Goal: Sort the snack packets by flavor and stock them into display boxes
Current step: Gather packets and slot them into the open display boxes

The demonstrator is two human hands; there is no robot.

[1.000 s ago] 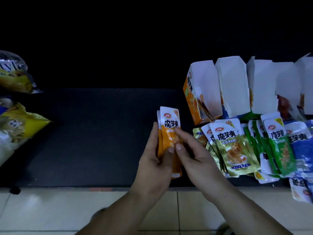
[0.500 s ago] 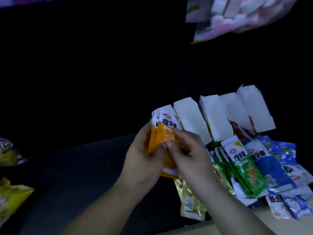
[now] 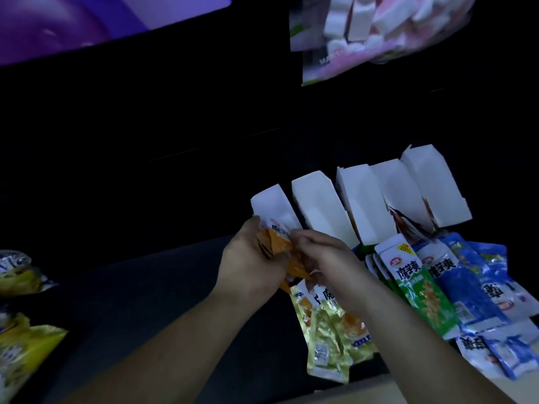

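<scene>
My left hand (image 3: 250,263) grips a small stack of orange snack packets (image 3: 277,246), held just in front of the leftmost white display box (image 3: 272,204). My right hand (image 3: 329,263) pinches the same orange packets from the right side. Several open white display boxes (image 3: 367,202) stand in a row behind. Gold packets (image 3: 329,342) lie under my right wrist. Green packets (image 3: 420,290) and blue packets (image 3: 472,284) lie fanned out to the right.
The dark shelf surface (image 3: 140,290) stretches to the left. Yellow snack bags (image 3: 20,348) sit at the left edge. A pink and white bag (image 3: 376,33) hangs at the top right. A purple panel (image 3: 87,21) fills the top left.
The view has tilted up and left. Both hands carried the orange packets up toward the leftmost box, and the packets now bend between the hands.
</scene>
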